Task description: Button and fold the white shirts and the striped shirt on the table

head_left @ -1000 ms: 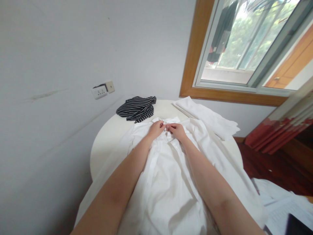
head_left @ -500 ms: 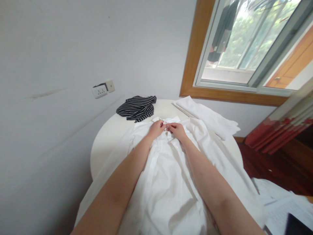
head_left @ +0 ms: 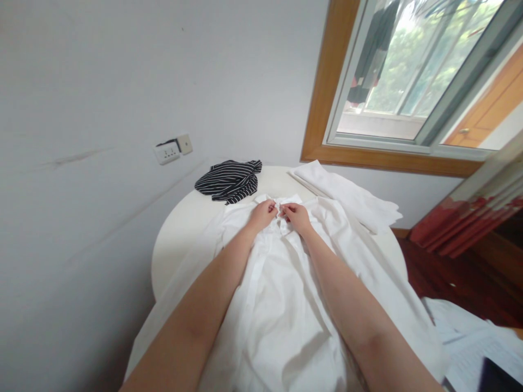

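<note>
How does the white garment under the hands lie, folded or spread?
Spread: the white garment lies wide across the table, reaching the picture's bottom edge.

A pale grey-white wall filled the left and middle, marked by a dark scuff and bearing a white socket plate beside a cream one. A round white table stood near it. At upper right, a window in a wooden frame let in bright daylight, with blurred greenery beyond the glass. At far right, a red-and-cream curtain hung beside a dark reddish floor, probably wood, though that corner was dim.
</note>
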Demonstrator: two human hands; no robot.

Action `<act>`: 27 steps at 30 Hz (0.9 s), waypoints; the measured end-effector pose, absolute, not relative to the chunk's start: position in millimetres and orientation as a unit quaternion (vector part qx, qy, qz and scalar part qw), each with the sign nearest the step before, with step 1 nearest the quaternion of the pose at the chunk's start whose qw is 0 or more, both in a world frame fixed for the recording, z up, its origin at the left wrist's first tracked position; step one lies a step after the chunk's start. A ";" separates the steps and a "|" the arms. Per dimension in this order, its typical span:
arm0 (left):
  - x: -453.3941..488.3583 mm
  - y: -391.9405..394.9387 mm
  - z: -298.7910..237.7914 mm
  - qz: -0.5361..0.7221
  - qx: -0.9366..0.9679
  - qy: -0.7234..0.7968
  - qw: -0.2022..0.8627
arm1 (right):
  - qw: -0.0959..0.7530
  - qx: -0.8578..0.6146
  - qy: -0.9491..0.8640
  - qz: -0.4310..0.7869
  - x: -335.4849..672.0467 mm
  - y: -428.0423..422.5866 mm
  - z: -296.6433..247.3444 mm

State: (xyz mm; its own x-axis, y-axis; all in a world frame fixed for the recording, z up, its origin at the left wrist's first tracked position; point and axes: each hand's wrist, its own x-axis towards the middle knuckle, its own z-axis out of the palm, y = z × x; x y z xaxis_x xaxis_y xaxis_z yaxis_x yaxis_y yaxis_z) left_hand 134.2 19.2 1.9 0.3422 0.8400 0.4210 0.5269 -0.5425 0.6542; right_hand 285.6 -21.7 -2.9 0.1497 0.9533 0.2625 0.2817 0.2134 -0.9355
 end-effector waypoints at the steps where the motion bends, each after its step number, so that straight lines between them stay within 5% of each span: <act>1: 134.1 18.6 2.2 0.379 0.794 0.428 0.208 | 0.529 -0.546 -0.568 0.316 284.8 -21.6 -2.5; 11: 132.8 12.9 6.1 0.365 0.806 0.411 0.219 | 0.497 -0.592 -0.587 0.241 282.5 -23.3 1.0; 21: 132.2 12.1 9.5 0.387 0.838 0.356 0.147 | 0.524 -0.567 -0.539 0.337 283.6 -25.2 7.3; 27: 134.0 15.1 7.3 0.388 0.815 0.386 0.192 | 0.530 -0.566 -0.539 0.331 284.3 -22.1 4.7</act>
State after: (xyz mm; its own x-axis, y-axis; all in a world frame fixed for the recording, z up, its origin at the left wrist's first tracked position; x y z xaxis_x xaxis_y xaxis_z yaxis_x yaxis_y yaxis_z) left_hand 134.0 15.1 7.3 0.4015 0.7779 0.4834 0.4795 -0.6282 0.6127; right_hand 284.3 -22.1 4.7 0.2007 0.9598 0.1960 0.2584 0.1412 -0.9557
